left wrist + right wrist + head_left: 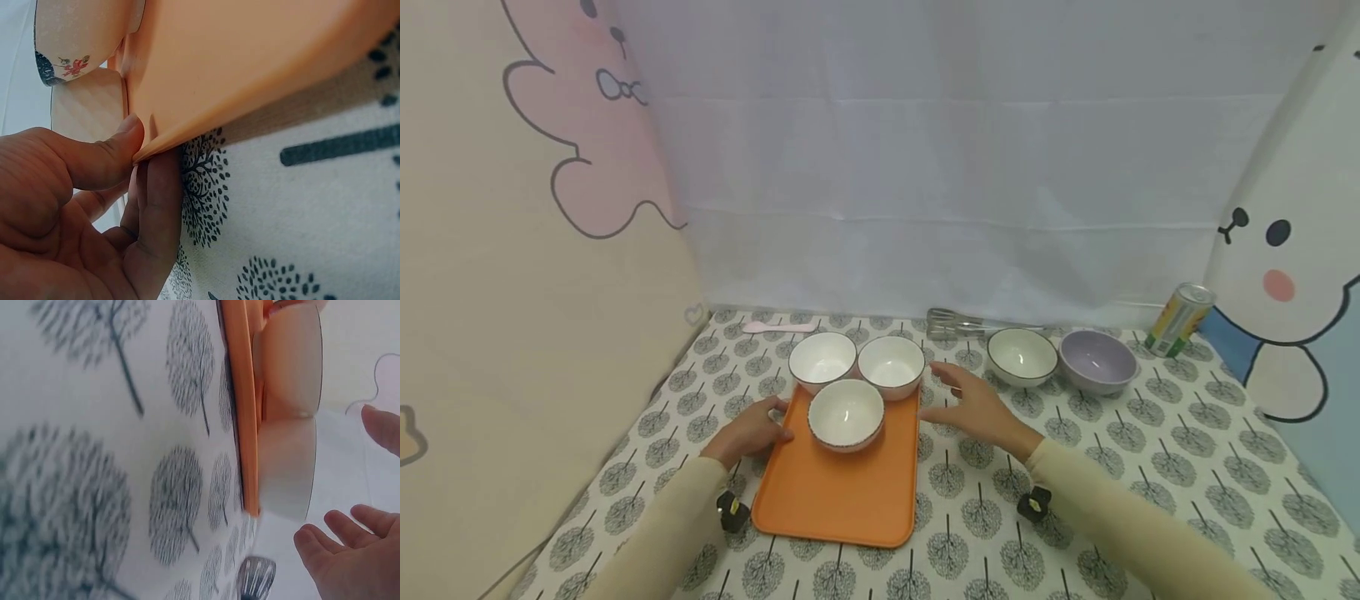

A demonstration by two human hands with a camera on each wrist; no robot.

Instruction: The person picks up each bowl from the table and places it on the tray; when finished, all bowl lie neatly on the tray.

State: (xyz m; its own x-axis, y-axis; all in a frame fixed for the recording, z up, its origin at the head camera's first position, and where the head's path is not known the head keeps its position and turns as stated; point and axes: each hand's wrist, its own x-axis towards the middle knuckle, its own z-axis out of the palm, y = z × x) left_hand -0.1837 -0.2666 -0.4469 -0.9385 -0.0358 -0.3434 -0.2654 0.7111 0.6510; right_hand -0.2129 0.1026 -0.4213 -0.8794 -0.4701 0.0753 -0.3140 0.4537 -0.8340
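Note:
An orange tray [838, 504] lies on the tablecloth with three white bowls at its far end: a back left bowl [822, 360], a back right bowl [891, 365] and a front bowl [847, 414]. My left hand [751, 431] pinches the tray's left rim, thumb above and fingers beneath, as the left wrist view shows. Red flowers decorate the outside of one bowl [94, 37] there. Off the tray's right side, my right hand [979, 410] is held with its fingers spread and nothing in them. The back right bowl is closest to it.
Right of the tray stand a white bowl [1021, 358] with a dark rim and a purple bowl [1097, 362]. Farther right is a can [1180, 321]. Metal utensils [955, 325] with wire or slotted heads and a pink utensil [778, 327] lie near the back curtain [925, 183].

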